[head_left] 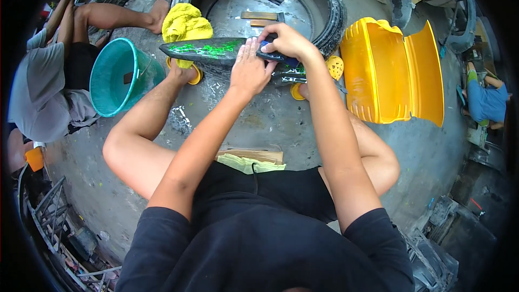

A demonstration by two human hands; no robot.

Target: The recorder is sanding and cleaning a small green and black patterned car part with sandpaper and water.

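Left hand: The worker's left hand (251, 69) lies flat, fingers extended and together, pressed to the top of a long dark piece (203, 48) and grasping nothing.
Right hand: The right hand (286, 43) is closed around a dark block (278, 57), fingers bent over it, just beside the left fingertips.
Dark piece: Tapered to a point at its left end and streaked with bright green, it stretches crosswise ahead of the seated worker, roughly between the two feet; what supports it cannot be told.
Black ring: A big round ring (336, 16) stands just beyond the hands, two short wooden strips (259, 15) lying within its circle.
Yellow cloth: A crumpled cloth (186, 24) sits by the dark piece's pointed end.
Feet: Yellow slippers (198, 75) are worn on both feet.
Teal bucket: To the left, a tilted-looking bucket (148, 78) shows a small dark shape inside.
Yellow shell: On the right, a curved plastic shell (386, 57) rests on the grey floor (243, 127).
Between the legs: A pale green cloth (251, 165) lies against a piece of cardboard (265, 156).
Bystanders: A person in a grey shirt (40, 84) sits at far left; another, in blue (486, 101), appears at the far right edge.
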